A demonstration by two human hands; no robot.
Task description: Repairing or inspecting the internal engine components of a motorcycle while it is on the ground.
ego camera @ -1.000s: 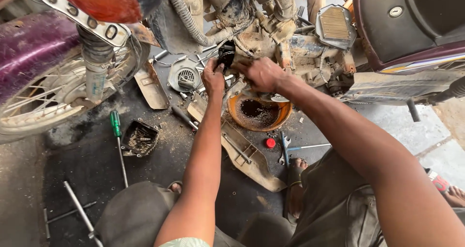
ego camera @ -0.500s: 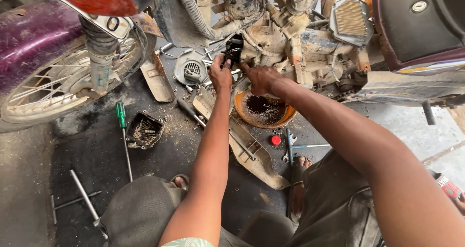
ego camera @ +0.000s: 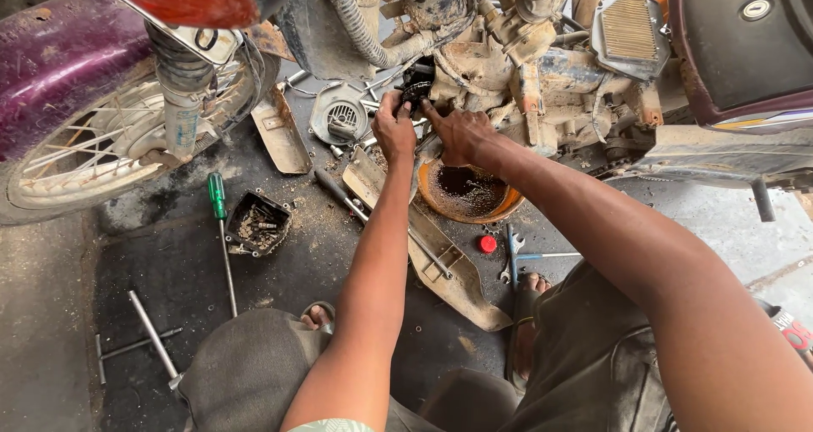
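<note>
I squat beside a dirty motorcycle engine (ego camera: pixel 525 68). My left hand (ego camera: pixel 393 127) and my right hand (ego camera: pixel 457 131) are both raised to a small black greasy part (ego camera: pixel 417 83) at the engine's side, fingers closed around it. Whether the part is loose or fixed to the engine I cannot tell. Right below my hands sits an orange pan (ego camera: pixel 464 193) holding dark oil.
The front wheel (ego camera: pixel 110 152) stands at left. On the oily floor lie a green-handled screwdriver (ego camera: pixel 218 203), a black tray of small parts (ego camera: pixel 258 222), a grey round cover (ego camera: pixel 339 120), a tan side cover (ego camera: pixel 440 263), a red cap (ego camera: pixel 488 244), a spanner (ego camera: pixel 511 254) and T-handle tools (ego camera: pixel 152 335).
Both hands have stayed together at the black part while my view has shifted slightly, so the engine and hands sit a little higher in frame.
</note>
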